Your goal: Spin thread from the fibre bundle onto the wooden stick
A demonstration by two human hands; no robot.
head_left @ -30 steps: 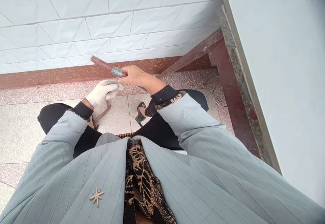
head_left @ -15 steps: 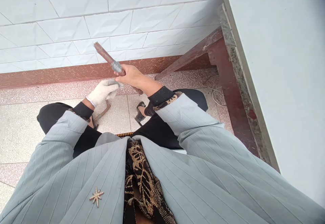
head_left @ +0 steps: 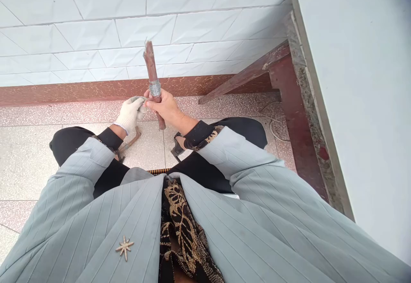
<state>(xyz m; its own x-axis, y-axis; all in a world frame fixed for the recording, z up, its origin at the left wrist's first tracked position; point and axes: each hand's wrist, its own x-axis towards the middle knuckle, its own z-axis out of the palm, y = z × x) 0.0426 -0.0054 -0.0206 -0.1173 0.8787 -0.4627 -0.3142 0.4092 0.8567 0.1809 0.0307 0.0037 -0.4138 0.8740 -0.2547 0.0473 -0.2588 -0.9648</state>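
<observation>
My bare right hand is wrapped round a short brown wooden stick, which stands almost upright in the view. A coil of thin silvery wire is wound round the stick just above my grip. My left hand, in a white knitted glove, is closed beside the stick, its fingertips close to the right thumb. What those gloved fingers pinch is too small to make out. On the floor below the left hand lies a curved brown tool or branch, partly hidden by my sleeve and foot.
A white tiled wall with a red-brown skirting rises in front. To the right stands a dark red wooden frame under a pale tabletop. A thin white cable lies on the speckled floor near it.
My right hand has swung the stick from a leftward slant to nearly upright, so its lower end shows. The left hand stays close beside it, and the view has shifted slightly.
</observation>
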